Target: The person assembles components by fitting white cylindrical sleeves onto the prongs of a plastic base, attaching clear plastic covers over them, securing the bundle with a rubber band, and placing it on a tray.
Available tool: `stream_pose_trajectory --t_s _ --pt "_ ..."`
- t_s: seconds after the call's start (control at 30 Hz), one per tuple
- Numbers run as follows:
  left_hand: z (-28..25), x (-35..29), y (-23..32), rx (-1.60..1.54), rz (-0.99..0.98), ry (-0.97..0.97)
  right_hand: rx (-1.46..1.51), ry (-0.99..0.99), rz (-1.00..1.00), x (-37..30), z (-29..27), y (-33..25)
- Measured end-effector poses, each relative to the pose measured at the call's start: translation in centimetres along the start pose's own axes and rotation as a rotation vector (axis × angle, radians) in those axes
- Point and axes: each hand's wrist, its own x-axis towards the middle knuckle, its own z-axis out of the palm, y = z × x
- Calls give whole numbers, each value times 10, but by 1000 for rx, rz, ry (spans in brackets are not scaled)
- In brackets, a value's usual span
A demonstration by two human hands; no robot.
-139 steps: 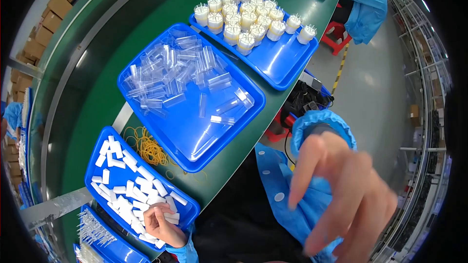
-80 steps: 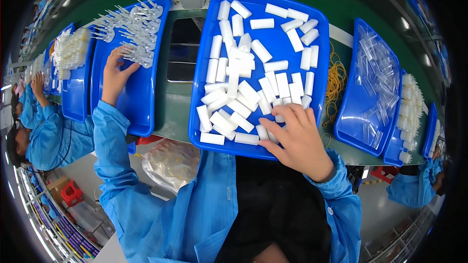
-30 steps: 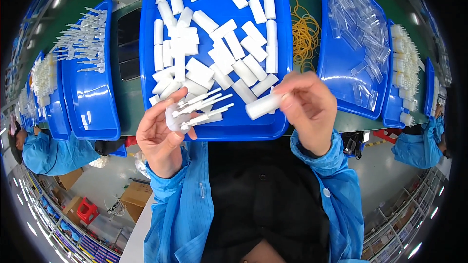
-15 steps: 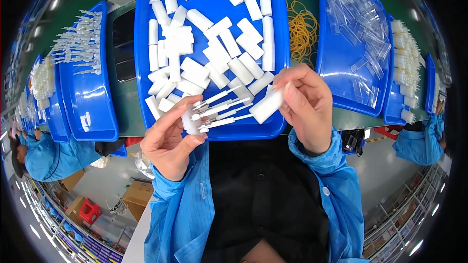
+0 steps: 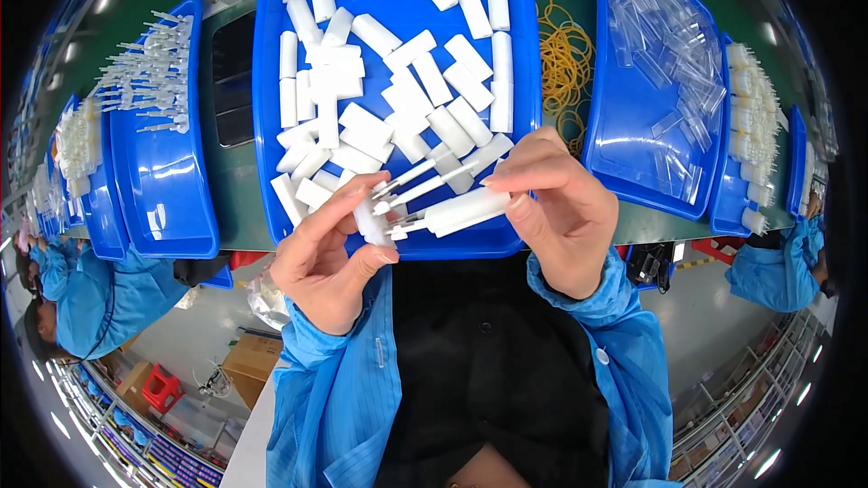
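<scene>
My left hand [image 5: 327,258] pinches a white disc-like base [image 5: 371,222] between thumb and fingers. Several thin white rods [image 5: 420,188] stick out of it toward the right. In my right hand [image 5: 562,217] is a white foam-like tube [image 5: 466,210], gripped at its right end between thumb and forefinger. The tube's left end lies around or against the lower rods, close to the base; exactly how many it covers I cannot tell. Both hands are above the near edge of a blue tray [image 5: 262,126] strewn with loose white tubes [image 5: 468,86].
Yellow rubber bands [image 5: 565,59] lie right of the tray. Beyond them, a blue tray [image 5: 624,158] holds clear plastic tubes [image 5: 678,63]. At left are a black flat device [image 5: 233,81] and a blue tray [image 5: 167,217] with thin white stick-like parts [image 5: 154,68]. Co-workers in blue sit at both sides.
My right hand has brought the tube leftward over or against the lower rods, nearer the base. My left hand has shifted slightly right and still holds the base.
</scene>
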Motion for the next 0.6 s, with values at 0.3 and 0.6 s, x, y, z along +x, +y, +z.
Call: stream_pose_trajectory --t_s 0.3,0.6 --pt "2 1 -1 60 51 -59 -105 -95 -26 6 3 -8" --pt "0 8 -5 -227 21 58 -372 5 -130 9 -9 -5"
